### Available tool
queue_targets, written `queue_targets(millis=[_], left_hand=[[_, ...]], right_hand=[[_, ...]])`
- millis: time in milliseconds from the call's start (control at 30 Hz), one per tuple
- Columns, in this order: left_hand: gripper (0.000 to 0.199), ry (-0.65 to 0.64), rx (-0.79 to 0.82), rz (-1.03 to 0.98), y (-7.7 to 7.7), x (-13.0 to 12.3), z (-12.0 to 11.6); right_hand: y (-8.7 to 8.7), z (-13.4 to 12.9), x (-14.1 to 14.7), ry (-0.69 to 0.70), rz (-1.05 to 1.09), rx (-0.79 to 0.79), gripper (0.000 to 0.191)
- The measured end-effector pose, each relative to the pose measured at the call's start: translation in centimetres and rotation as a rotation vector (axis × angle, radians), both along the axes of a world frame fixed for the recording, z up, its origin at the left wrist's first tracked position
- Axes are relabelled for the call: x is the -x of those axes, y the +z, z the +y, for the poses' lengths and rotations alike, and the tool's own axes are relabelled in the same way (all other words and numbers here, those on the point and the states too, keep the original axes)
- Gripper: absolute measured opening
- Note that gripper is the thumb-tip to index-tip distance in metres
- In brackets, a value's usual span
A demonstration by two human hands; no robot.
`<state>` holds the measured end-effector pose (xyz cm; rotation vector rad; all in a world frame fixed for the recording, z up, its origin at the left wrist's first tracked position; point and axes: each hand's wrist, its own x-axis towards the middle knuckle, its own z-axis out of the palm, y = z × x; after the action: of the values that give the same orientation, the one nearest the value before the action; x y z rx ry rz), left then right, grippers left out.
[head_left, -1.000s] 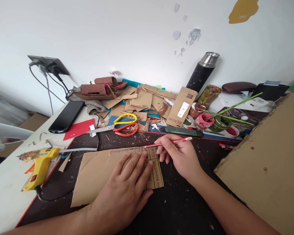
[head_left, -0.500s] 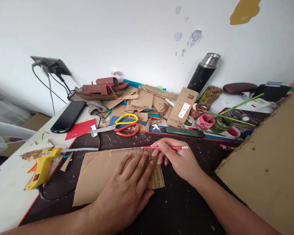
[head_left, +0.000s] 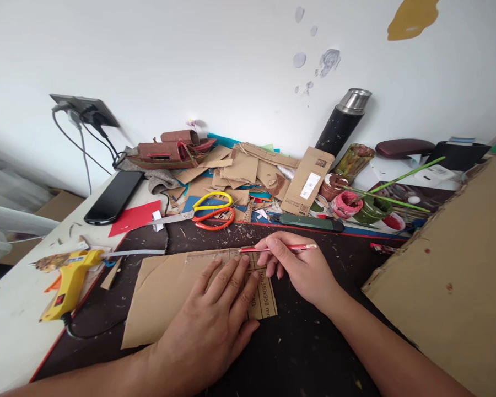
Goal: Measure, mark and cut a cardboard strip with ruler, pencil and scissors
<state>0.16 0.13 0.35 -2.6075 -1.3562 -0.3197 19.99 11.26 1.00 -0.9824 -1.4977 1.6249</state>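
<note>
One piece of cardboard (head_left: pixel 157 292) is laid flat on the dark mat (head_left: pixel 301 347) of the desk (head_left: pixel 12 331), inside the mat's left border. A clear ruler (head_left: pixel 202 256) is set along the cardboard's far edge, and both are apparently pressed down by the left hand (head_left: pixel 217 317), its fingers slightly apart. A red pencil (head_left: pixel 303 247) is pinched between thumb and fingers of the right hand (head_left: pixel 295 259), its tip held at the ruler; contact cannot be told. Measuring or marking seems to be in hand; a steady ruler and light pressure would be called for. Scissors (head_left: pixel 215 208) are seen near the mat's far edge, a glue gun (head_left: pixel 72 275) across its left border.
</note>
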Motion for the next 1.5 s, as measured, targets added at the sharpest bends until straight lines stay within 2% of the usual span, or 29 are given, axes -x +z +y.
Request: queue_targets(millis=[467, 733, 1100, 1500], left_hand=[[0.058, 0.008, -0.016, -0.013, -0.12, 0.03, -0.03], [0.056, 0.005, -0.031, -0.034, -0.24, 0.07, -0.11], [0.056, 0.002, -0.029, -0.025, -0.08, 0.01, -0.02], [0.057, 0.015, -0.015, -0.028, -0.13, 0.03, -0.03]], right_hand=[[-0.04, -0.03, 0.08, -0.016, 0.007, 0.017, 0.054], [0.28, 0.35, -0.14, -0.161, 0.000, 0.029, 0.061], [-0.09, 0.21, -0.17, -0.092, -0.006, 0.009, 0.053], [-0.36, 0.24, -0.22, -0.069, -0.003, 0.013, 0.054]])
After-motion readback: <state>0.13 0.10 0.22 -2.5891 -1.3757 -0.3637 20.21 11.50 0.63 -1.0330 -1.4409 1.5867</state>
